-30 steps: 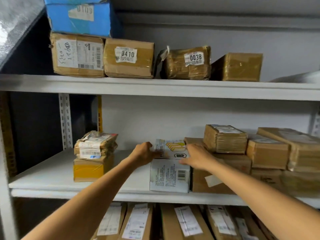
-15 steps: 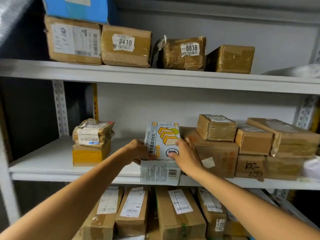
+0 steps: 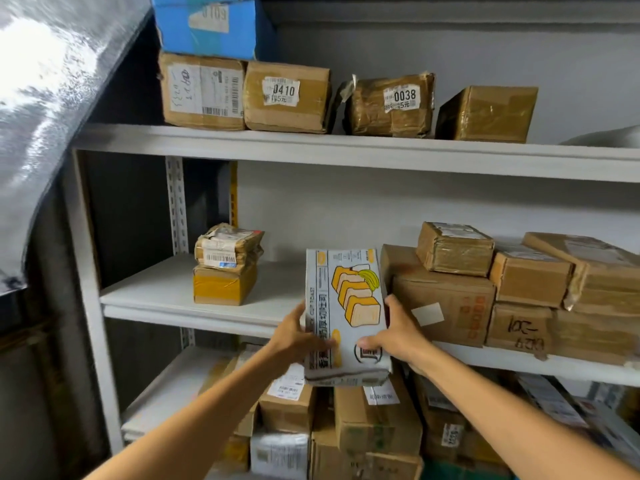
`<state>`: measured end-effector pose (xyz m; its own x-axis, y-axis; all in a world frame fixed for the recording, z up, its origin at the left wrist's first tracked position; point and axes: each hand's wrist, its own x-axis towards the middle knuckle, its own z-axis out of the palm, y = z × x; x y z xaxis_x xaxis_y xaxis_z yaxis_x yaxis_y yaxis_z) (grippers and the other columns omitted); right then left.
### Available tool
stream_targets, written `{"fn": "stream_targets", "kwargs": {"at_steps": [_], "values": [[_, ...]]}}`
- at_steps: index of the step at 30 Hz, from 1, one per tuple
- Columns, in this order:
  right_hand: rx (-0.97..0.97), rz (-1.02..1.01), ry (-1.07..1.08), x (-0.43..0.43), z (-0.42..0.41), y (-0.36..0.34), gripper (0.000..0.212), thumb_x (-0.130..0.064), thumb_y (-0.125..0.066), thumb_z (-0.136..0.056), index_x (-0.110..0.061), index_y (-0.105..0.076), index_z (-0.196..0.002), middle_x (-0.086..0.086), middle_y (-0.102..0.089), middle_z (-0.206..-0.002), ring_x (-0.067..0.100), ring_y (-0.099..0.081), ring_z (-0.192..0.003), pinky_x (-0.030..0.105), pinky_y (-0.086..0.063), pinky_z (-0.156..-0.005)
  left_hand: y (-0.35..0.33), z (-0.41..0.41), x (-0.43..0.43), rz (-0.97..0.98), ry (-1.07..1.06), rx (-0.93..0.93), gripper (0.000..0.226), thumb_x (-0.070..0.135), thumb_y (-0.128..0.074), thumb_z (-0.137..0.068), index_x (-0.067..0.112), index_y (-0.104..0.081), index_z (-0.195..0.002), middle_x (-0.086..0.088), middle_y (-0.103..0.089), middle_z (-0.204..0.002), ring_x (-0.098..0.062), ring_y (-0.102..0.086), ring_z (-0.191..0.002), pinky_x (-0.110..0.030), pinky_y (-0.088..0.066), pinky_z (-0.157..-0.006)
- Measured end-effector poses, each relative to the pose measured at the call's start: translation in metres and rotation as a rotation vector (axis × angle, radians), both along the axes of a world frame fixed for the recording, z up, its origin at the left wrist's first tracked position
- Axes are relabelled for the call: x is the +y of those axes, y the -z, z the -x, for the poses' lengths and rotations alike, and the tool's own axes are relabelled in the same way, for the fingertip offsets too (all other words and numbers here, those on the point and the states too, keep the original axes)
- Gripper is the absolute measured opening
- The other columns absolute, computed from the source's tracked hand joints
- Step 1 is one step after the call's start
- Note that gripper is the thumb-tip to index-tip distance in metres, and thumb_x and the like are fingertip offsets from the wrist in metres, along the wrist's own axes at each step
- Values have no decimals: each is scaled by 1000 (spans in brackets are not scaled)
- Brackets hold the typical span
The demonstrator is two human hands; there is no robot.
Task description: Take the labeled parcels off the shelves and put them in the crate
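White toast box (image 3: 346,306) lifted off middle shelf (image 3: 166,296); left hand (image 3: 298,336), right hand (image 3: 394,336) grip its sides

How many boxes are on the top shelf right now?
5: blue box stacked on the barcode box at left, then the 0410 box, the 0038 box and a plain box rightmost. Others may hide behind.
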<state>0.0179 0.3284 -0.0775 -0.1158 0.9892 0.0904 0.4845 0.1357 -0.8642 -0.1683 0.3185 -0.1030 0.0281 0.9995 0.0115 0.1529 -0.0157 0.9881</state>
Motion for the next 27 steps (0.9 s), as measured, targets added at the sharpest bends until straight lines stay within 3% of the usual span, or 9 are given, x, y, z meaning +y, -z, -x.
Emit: {"fn": "stream_targets", "kwargs": {"at_steps": [3,6,8,9,12,17,20,23,27], "values": [[47,15,53,-10,-5,4,98,6,-76,-75,2,-12,-149,14,-40,-148,25,-39,-135,31,-36,-105,7,-4,-10,-51,-10,-59,60,-6,-70,-78,16,-41,-126,-20,-67,-105,-37,-67,-97,-58,-53,-84],[165,-41,144,-16,-4,2,104,7,-74,-76,-5,-5,-152,11,-24,-156,26,-25,-143,33,-27,-110,0,-6,-14,-112,-10,-222,47,-9,-67,-79,8,-37,-110,-23,-67,-105,-38,-67,-96,-58,-53,-84],[228,-45,224,-17,-4,1,87,9,-77,-71,0,-26,-142,16,-42,-144,29,-43,-130,36,-44,-99,-7,-5,-16,-188,-34,-258,43,-11,-67,-78,8,-37,-101,-23,-65,-107,-37,-68,-95,-56,-55,-80],[243,-41,250,-19,-4,1,73,10,-79,-69,1,-36,-127,17,-52,-131,27,-53,-114,33,-50,-83,-9,-4,-18,-229,-52,-258,42,-12,-68,-77,8,-38,-98,-22,-64,-108,-36,-68,-95,-55,-56,-77],[319,-41,299,-16,-9,1,51,14,-80,-63,-5,-49,-100,10,-64,-100,22,-59,-88,24,-45,-57,-12,-7,-25,-313,-70,-170,46,-7,-75,-72,9,-38,-95,-14,-64,-108,-31,-66,-100,-52,-58,-77],[717,-55,169,-9,-32,-4,38,16,-70,-72,-7,-63,-101,13,-69,-102,17,-70,-76,29,-57,-59,-5,-13,-42,-626,-158,263,60,37,-85,-64,29,-43,-107,11,-53,-113,-2,-51,-107,-17,-43,-77],[846,33,144,-7,-43,-8,18,6,-57,-89,-3,-63,-104,16,-66,-102,22,-67,-77,31,-54,-60,-9,-24,-50,-724,-53,354,58,51,-81,-59,38,-45,-103,14,-47,-112,-2,-47,-107,-21,-44,-81],[811,60,159,-5,-47,-4,26,4,-56,-91,-1,-59,-116,21,-64,-109,25,-65,-81,36,-51,-68,-15,-32,-54,-688,5,341,54,47,-80,-57,33,-43,-94,10,-51,-106,-11,-50,-102,-31,-51,-84],[758,64,198,-7,-47,-8,43,-4,-64,-88,1,-53,-129,23,-62,-122,30,-66,-92,41,-53,-78,-16,-26,-46,-607,25,113,63,20,-89,-59,26,-44,-103,2,-43,-116,-11,-47,-112,-17,-52,-77]]}}
